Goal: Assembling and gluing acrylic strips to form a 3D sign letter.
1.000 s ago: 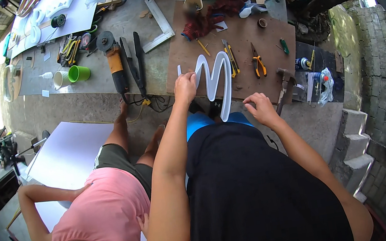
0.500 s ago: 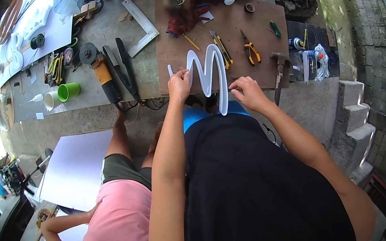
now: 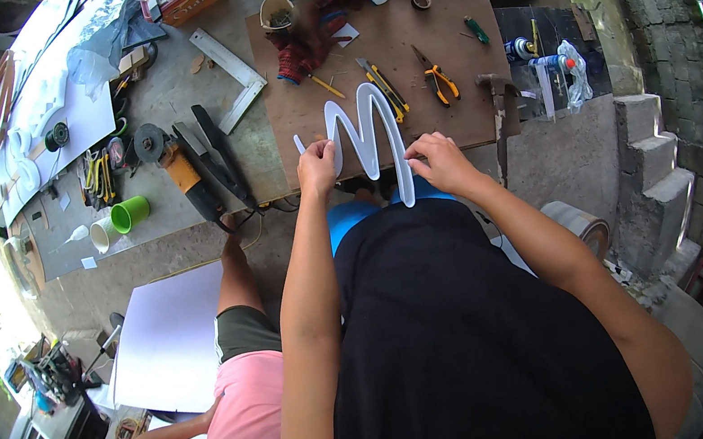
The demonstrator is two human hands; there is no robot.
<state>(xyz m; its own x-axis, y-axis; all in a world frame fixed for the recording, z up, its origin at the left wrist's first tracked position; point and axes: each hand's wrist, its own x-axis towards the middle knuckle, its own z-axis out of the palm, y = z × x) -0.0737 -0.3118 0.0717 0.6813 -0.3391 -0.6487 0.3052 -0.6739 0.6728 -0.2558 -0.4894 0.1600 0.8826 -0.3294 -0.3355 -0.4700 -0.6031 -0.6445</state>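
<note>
Left hand (image 3: pixel 318 168) closed, thumb and fingers pinching the white M-shaped strip (image 3: pixel 371 157) by its left side! Right hand (image 3: pixel 443 162) half curled, fingertips right at the far leg; gripping or merely touching, can't tell. The strip's up off the table (image 3: pixel 169 92), over its near edge. Beyond: yellow cutters (image 3: pixel 387 91), orange-handled pliers (image 3: pixel 442 86), then dark red gloves (image 3: pixel 299 53).

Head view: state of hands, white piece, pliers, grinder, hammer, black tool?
Left hand: closed on the white piece.
Right hand: fingers at the piece's right side, contact unclear.
White piece: held, bent in curves.
Pliers: lying, handles apart.
Grinder: lying, disc fitted.
Hammer: lying, unheld.
Black tool: arms spread.
</note>
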